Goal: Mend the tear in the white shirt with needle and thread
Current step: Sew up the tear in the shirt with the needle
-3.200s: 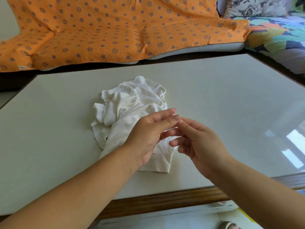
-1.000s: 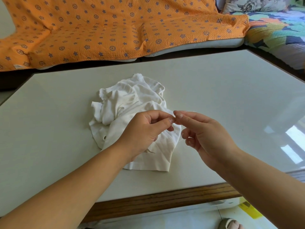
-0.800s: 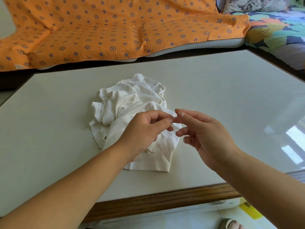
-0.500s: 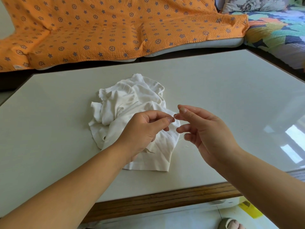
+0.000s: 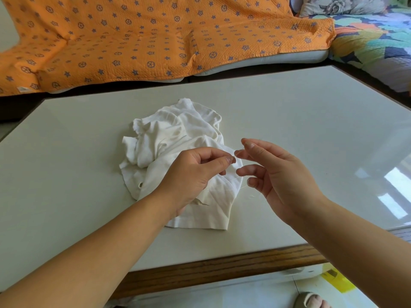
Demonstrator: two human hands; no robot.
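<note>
A crumpled white shirt lies in the middle of the pale table. Just above its right side, my left hand pinches a thin needle between thumb and forefinger. My right hand faces it fingertip to fingertip and pinches the end of a fine white thread at the needle's tip. The thread trails down past my loosely spread lower fingers onto the table. The tear in the shirt cannot be made out.
An orange star-patterned blanket covers the seat behind the table, with a colourful quilt at the right. The table's wooden front edge is close to me. A foot and a yellow scrap are on the floor below.
My hands rose slightly off the shirt and stay tip to tip. My right hand's fingertips shifted a little to the right and up, and its lower fingers spread.
</note>
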